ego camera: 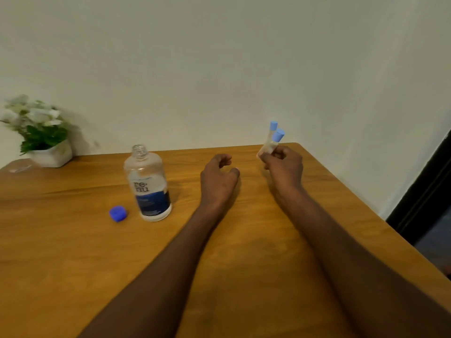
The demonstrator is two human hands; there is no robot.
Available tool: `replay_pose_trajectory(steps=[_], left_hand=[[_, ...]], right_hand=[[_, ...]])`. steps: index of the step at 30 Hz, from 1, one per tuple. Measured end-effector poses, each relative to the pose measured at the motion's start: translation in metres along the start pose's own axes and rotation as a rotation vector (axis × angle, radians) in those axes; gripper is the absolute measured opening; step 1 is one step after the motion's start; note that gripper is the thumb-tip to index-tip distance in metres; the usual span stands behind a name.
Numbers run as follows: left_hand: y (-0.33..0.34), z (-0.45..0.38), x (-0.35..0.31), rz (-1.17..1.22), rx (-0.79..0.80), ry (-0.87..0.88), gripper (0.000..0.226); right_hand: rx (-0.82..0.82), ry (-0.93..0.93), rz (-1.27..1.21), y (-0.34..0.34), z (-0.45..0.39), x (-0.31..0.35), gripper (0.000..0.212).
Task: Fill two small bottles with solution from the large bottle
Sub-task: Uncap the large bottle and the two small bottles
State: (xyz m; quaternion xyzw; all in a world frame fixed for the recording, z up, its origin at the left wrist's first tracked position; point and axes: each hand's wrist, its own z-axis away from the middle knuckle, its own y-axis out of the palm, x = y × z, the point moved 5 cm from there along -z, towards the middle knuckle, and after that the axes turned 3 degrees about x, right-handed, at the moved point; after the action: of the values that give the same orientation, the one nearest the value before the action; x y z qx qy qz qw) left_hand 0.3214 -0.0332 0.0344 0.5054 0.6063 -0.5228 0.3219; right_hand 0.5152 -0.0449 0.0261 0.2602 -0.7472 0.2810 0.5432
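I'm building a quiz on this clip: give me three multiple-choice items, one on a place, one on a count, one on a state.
1. Where does the round blue plastic cap lie?
A on the large bottle
B on the wooden table, left of the bottle
C in the left hand

2. How many small clear bottles with light-blue caps does the right hand hold?
A one
B two
C three

3. The large clear plastic solution bottle is:
A upright, uncapped
B upright, capped
C lying down

Key: 1 B, cap rests beside the bottle; 2 B, two caps show; 3 A, bare threaded neck.
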Motion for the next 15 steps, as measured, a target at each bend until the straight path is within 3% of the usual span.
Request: replay_pose_trajectory(steps=[6,15], left_hand=[[-0.036,0.042,0.002,-0.058,-0.059,-0.016,0.049],[-0.068,0.059,0.014,-0.048,-0.075,-0.034,0.056]], right_hand=[[0.148,-0.040,0.080,0.026,0.085,0.016,0.028],[0.317,-0.153,0.250,0.040,0.111,0.034,0.033]])
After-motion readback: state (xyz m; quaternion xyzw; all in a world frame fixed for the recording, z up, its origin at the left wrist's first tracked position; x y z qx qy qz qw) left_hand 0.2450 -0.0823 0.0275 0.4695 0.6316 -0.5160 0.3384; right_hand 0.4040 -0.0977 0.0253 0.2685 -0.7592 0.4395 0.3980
